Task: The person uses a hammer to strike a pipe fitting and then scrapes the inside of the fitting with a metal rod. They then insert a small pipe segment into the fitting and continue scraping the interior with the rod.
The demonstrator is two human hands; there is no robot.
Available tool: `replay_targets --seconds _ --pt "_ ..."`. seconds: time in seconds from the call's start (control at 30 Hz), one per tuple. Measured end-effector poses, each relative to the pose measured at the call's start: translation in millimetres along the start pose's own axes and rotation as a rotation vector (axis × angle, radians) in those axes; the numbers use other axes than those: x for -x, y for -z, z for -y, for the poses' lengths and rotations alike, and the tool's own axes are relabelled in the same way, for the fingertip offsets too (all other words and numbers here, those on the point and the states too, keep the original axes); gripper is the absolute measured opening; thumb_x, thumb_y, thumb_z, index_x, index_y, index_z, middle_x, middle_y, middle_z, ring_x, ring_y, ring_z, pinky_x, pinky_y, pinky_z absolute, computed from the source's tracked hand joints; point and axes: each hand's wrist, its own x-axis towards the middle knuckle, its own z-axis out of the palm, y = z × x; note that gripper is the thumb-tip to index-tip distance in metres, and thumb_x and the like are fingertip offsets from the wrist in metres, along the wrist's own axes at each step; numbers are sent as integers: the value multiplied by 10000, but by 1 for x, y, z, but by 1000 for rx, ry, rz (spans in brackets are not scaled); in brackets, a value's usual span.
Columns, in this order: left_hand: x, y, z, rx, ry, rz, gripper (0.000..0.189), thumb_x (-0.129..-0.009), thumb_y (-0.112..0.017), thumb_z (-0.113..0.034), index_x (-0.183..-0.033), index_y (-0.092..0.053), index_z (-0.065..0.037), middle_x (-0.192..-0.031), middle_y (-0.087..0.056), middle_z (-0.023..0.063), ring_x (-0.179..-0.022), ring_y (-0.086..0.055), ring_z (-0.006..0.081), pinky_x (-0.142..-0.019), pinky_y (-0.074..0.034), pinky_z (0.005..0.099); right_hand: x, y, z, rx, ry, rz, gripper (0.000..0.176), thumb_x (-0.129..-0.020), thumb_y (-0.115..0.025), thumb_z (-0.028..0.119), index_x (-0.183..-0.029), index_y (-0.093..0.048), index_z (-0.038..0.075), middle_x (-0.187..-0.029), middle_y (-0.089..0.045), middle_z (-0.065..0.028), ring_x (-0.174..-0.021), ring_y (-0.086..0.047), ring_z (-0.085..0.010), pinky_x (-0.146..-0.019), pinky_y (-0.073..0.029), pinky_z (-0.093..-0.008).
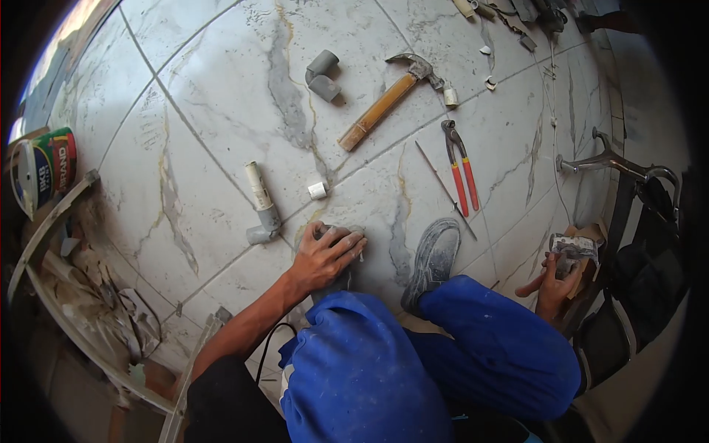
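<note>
My left hand (325, 255) is closed over a grey object on the tiled floor (214, 140); most of that object is hidden under the fingers. Just left of the hand lies a white pipe with a grey elbow (261, 203), and a short white pipe piece (317, 190) sits above it. My right hand (552, 284) grips a crumpled grey-white packet (572, 249) out to the right, beside my knee. My blue trouser legs and a dusty shoe (433, 258) fill the foreground.
On the tiles lie a grey pipe elbow (323, 75), a claw hammer (388, 100), red-handled pincers (461, 171), a thin metal rod (443, 188) and a faucet (613, 162). A paint can (44, 168) and rubble sit left; a dark bag (642, 288) right.
</note>
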Motion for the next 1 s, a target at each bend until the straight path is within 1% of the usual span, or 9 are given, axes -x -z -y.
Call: replay_targets --seconds 0.03,0.13,0.27,0.33,0.4,0.53,0.6,0.7,1.0 --pt "-2 2 1 -25 -29 6 315 -763 -577 -150 -1066 -652 -104 -1195 -594 21 -1054 -568 169 -787 -398 430 -1 7 1 118 210 -54 309 -865 -630 11 -1115 -448 -8 -822 -565 -66 -721 -560 -128 -622 -462 -276" --pt "-7 5 2 -30 -27 74 328 -766 -567 -141 -1083 -640 -97 -1260 -575 38 -1089 -563 176 -784 -399 431 -5 40 27 -52 76 -115 329 -875 -609 -7 -1148 -425 -13 -810 -562 -76 -695 -552 -130 -610 -460 -281" --pt "-6 1 1 -88 -88 140 342 -769 -563 -133 -1102 -624 -87 -1294 -562 49 -1108 -561 173 -777 -396 433 -14 74 61 -191 19 46 340 -885 -602 12 -1166 -411 -3 -772 -544 -69 -608 -513 -102 -564 -440 -259" --pt "-4 -5 6 -84 -60 77 346 -751 -603 -101 -1095 -632 -122 -1252 -599 -10 -1069 -591 119 -760 -372 410 -18 61 90 -29 -168 362 308 -872 -632 45 -1126 -461 7 -753 -540 -37 -594 -503 -88 -574 -442 -253" --pt "-7 -6 4 -144 -57 60 346 -744 -615 -105 -1088 -632 -133 -1213 -622 -21 -1039 -604 116 -753 -370 403 -18 35 95 85 -110 609 286 -853 -661 83 -1087 -515 11 -768 -575 -23 -614 -539 -85 -581 -460 -233" --pt "-6 -5 0 -95 14 10 361 -717 -611 -100 -1078 -617 -108 -1180 -628 -18 -989 -603 113 -767 -377 391 -6 -27 92 196 883 891 310 -819 -711 171 -1016 -539 4 -836 -643 -81 -672 -663 -196 -566 -507 -257" --pt "-9 -4 0 -43 57 59 375 -703 -621 -100 -1076 -615 -132 -1162 -636 -43 -952 -608 106 -790 -370 381 -5 -60 87 -168 834 1013 333 -758 -737 155 -987 -546 7 -799 -635 -94 -644 -660 -237 -539 -507 -296" --pt "-3 -12 0 -81 80 19 405 -675 -649 -97 -1075 -615 -152 -1152 -638 -50 -889 -603 113 -803 -365 370 8 -99 77 -121 1041 1102 349 -708 -731 88 -993 -545 8 -749 -613 -102 -604 -636 -252 -505 -494 -323" --pt "-7 -5 -3 -109 49 -19 367 -698 -656 -115 -1061 -624 -161 -1094 -646 -45 -838 -587 121 -797 -370 359 50 -111 72 -403 987 1037 323 -714 -665 21 -992 -507 -29 -711 -572 -152 -578 -618 -303 -486 -496 -374"
